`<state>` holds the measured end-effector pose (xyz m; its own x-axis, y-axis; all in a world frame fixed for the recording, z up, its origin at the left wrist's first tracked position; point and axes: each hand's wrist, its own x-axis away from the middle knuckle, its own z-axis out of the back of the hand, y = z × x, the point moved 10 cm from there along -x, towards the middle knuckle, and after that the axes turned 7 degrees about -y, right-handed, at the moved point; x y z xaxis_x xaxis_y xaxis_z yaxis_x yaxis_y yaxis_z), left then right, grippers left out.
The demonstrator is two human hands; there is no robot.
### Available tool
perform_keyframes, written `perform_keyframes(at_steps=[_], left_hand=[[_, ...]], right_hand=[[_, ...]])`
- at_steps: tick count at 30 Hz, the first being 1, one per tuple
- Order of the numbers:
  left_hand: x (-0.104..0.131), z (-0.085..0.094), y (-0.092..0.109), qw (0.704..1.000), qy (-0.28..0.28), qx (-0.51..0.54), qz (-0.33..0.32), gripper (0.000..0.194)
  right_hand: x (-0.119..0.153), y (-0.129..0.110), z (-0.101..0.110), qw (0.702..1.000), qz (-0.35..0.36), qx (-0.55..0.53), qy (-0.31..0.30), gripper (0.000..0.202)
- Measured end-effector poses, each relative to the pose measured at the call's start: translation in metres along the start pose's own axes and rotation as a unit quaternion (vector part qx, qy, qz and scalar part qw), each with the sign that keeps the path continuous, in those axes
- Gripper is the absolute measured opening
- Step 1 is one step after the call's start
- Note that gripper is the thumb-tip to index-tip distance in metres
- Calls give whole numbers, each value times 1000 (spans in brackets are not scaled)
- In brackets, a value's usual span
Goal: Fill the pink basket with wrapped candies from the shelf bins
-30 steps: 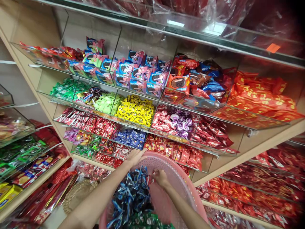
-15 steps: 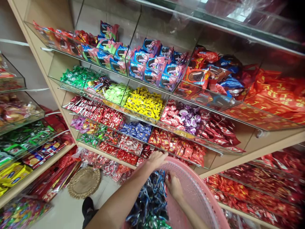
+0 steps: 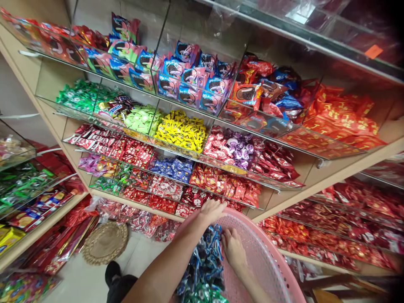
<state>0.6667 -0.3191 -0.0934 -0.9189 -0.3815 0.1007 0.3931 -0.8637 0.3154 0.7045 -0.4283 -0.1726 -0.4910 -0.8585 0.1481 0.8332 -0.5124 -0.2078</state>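
Observation:
A large pink plastic basket [image 3: 279, 252] with small round holes stands low in front of me, tilted toward the shelves. My left hand [image 3: 211, 211] lies over its far rim, fingers hooked across the edge. Inside, a pile of blue-wrapped candies [image 3: 205, 256] fills the left side, with green-wrapped candies [image 3: 206, 293] nearer to me. My right hand [image 3: 234, 250] is in the basket against the right edge of the blue pile. Its fingers are slightly apart and bent, with nothing visible in them.
Ahead rise glass-fronted shelves [image 3: 176, 152] with sorted sweets, among them yellow candies [image 3: 181, 131] and pink-and-blue cookie packs [image 3: 192, 80]. More shelves stand left and right. A woven round mat [image 3: 105, 243] and my shoe [image 3: 111, 272] are on the floor.
The view has shifted a little to the right. My right hand has its fingers less deep among the candies, its back showing more. The left hand stays on the rim.

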Motion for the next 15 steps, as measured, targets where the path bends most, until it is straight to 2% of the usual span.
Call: perform_keyframes(at_steps=[10, 12, 15], left_hand=[[-19, -15, 40, 999, -13, 1, -44, 41], [-22, -17, 49, 998, -16, 2, -56, 42], [-26, -19, 63, 997, -23, 2, -76, 42]], right_hand=[[30, 38, 13, 998, -59, -8, 5, 36], [37, 45, 29, 997, -80, -6, 9, 35], [50, 42, 76, 995, -96, -2, 22, 35]])
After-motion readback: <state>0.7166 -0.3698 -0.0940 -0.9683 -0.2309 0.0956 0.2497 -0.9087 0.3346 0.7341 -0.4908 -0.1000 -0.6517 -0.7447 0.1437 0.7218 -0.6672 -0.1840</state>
